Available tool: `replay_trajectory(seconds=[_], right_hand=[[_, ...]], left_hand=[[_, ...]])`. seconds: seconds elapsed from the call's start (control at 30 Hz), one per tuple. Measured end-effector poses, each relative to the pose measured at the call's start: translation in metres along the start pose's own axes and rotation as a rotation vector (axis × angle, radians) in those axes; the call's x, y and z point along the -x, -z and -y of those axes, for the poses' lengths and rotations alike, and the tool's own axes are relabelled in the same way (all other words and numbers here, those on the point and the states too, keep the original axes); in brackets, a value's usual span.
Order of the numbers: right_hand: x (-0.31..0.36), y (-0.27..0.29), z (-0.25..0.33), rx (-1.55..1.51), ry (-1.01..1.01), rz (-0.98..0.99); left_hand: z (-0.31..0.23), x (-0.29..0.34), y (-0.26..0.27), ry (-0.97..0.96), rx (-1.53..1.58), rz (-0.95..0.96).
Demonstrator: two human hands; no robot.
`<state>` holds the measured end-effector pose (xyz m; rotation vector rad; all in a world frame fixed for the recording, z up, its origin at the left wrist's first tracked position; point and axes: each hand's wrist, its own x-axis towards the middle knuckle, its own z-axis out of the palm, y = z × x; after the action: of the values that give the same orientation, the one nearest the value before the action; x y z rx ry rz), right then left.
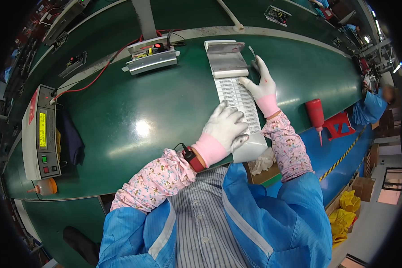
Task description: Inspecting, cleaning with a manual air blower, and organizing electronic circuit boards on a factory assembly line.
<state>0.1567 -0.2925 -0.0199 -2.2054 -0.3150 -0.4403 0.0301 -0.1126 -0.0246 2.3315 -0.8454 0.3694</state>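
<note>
A strip of white printed labels point(227, 87) runs from beneath a grey metal holder with white ends point(228, 58) toward me, and its blank end hangs over the table's near edge. My left hand point(225, 125), in a white glove with greyed fingertips, lies across the strip with its fingers slightly bent and apart. At the holder's right side is my right hand point(261, 89), also gloved. Its thumb rests by the top of the strip at the holder's lower edge, and its other fingers point away, spread from the thumb. A dark red band with a black clip point(193, 160) circles my left wrist.
On the green table point(165, 111) stand a metal-cased circuit unit point(152, 60) and, at left, a test meter with lit yellow screen point(42, 129). A red bottle point(315, 115) and red stand point(339, 126) are right. Crumpled paper fills a box point(264, 163) below. Another person sits far right.
</note>
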Motion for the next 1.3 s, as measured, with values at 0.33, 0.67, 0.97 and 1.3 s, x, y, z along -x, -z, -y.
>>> replay_trajectory(seconds=[0.33, 0.67, 0.97, 1.3], right_hand=[[-0.008, -0.018, -0.002, -0.121, -0.103, 0.061], [-0.001, -0.014, 0.009, -0.145, -0.060, 0.028], [-0.002, -0.010, 0.014, -0.181, -0.180, -0.051], [-0.005, -0.008, 0.008, -0.290, -0.230, -0.103]], left_hand=[[0.006, 0.003, 0.008, -0.024, 0.042, 0.046], [0.006, 0.003, 0.007, -0.033, 0.075, 0.028], [0.008, 0.004, 0.005, -0.046, 0.082, 0.026], [0.007, 0.004, 0.005, -0.041, 0.098, -0.025]])
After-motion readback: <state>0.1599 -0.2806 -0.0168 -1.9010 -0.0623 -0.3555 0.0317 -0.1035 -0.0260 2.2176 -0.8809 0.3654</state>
